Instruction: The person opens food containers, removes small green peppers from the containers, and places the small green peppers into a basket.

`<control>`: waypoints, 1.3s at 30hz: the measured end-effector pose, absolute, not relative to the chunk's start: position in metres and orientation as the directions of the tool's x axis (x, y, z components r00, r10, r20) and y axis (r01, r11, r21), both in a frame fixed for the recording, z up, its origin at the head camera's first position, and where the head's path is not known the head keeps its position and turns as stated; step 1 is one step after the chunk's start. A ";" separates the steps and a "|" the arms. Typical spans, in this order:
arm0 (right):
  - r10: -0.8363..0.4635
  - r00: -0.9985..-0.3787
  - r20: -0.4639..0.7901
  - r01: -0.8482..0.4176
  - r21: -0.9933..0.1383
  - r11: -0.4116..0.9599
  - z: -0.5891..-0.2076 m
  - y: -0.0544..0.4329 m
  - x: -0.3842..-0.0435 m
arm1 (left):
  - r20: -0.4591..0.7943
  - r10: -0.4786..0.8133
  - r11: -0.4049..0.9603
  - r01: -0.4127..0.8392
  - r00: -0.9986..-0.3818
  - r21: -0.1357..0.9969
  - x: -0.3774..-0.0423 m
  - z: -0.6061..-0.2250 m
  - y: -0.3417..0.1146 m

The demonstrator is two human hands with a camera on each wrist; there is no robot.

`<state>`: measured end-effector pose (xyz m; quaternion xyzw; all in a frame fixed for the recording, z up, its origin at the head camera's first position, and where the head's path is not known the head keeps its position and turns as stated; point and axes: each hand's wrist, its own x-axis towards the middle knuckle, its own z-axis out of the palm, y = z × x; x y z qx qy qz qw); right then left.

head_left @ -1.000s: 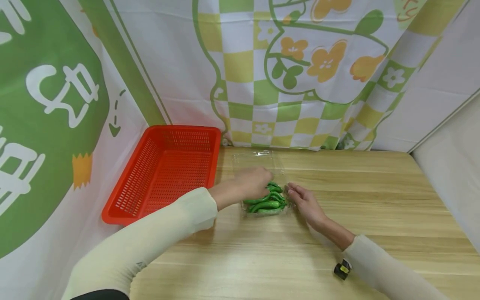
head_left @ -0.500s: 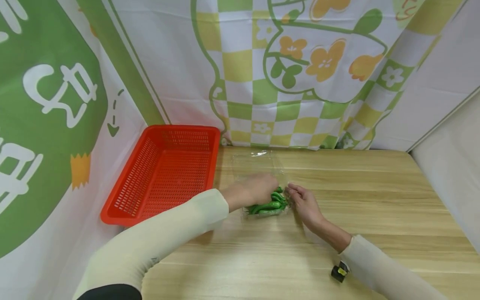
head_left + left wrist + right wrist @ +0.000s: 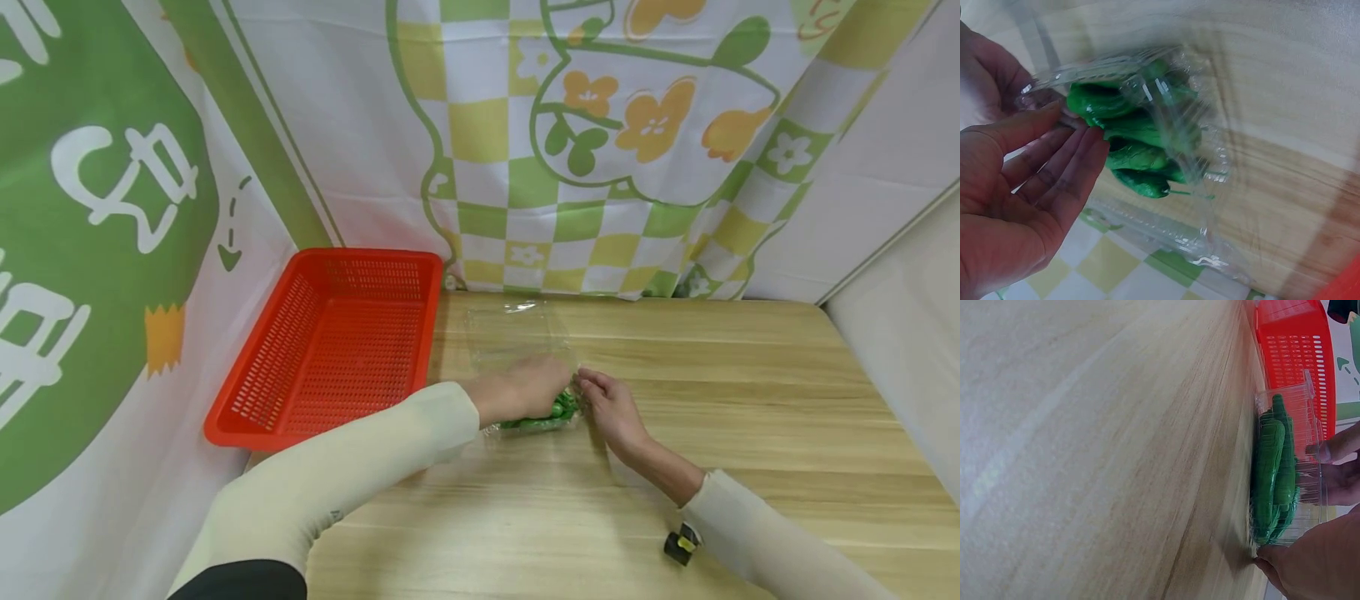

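Observation:
A clear plastic box lies on the table with its lid folded back. Several green peppers are inside it, seen through the near wall in the right wrist view. My left hand reaches over the box from the left and covers much of it. In the left wrist view its extended fingers touch the ends of the peppers, and the thumb stands apart from them. My right hand pinches the right edge of the box between thumb and fingers; part of its grip is hidden behind the left hand in the left wrist view.
A red perforated basket stands left of the box, against the cloth wall. A printed curtain hangs along the back edge of the wooden table. A small black device is at the right wrist.
My left hand has moved rightward and slightly down over the box, covering more of the peppers. My right hand has stayed at the box's right edge.

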<state>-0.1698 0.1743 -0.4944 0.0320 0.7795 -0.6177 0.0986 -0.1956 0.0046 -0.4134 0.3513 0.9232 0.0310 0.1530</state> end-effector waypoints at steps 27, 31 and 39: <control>-0.045 -0.980 -0.195 0.173 -0.939 0.297 -0.492 0.171 -0.169 | -0.299 0.619 0.774 0.628 -0.726 0.080 -0.191 -0.429 0.001; -0.029 -0.980 -0.197 0.179 -0.936 0.302 -0.492 0.170 -0.169 | -0.291 0.622 0.775 0.624 -0.727 0.097 -0.191 -0.430 0.000; 0.003 -0.984 -0.176 0.169 -0.944 0.283 -0.492 0.168 -0.168 | -0.294 0.636 0.769 0.620 -0.714 0.156 -0.192 -0.430 -0.004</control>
